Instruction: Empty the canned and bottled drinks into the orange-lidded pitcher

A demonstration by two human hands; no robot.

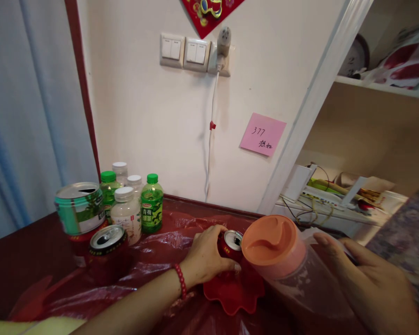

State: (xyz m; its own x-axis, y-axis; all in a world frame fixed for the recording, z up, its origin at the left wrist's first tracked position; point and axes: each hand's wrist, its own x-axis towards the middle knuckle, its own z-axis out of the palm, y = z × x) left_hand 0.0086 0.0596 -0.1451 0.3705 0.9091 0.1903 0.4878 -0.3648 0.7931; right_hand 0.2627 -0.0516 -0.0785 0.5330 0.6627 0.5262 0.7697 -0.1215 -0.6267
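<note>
My left hand (204, 256), with a red bead bracelet at the wrist, is wrapped round a small red drink can (229, 246) with an opened top. The can stands in a red wavy-edged dish (233, 298). My right hand (370, 279) grips the handle of a clear pitcher (310, 279) with an orange lid (270, 239). The pitcher is tilted to the left, its lid close beside the can's top. Whether any liquid flows between them I cannot tell.
At the left stand a dark red can (108, 251), a cut green can (79, 209) and several bottles, including a green tea bottle (152, 204). Red plastic sheeting (153, 260) covers the table. A white cable (211, 153) hangs down the wall. Cluttered shelves (384, 88) are at the right.
</note>
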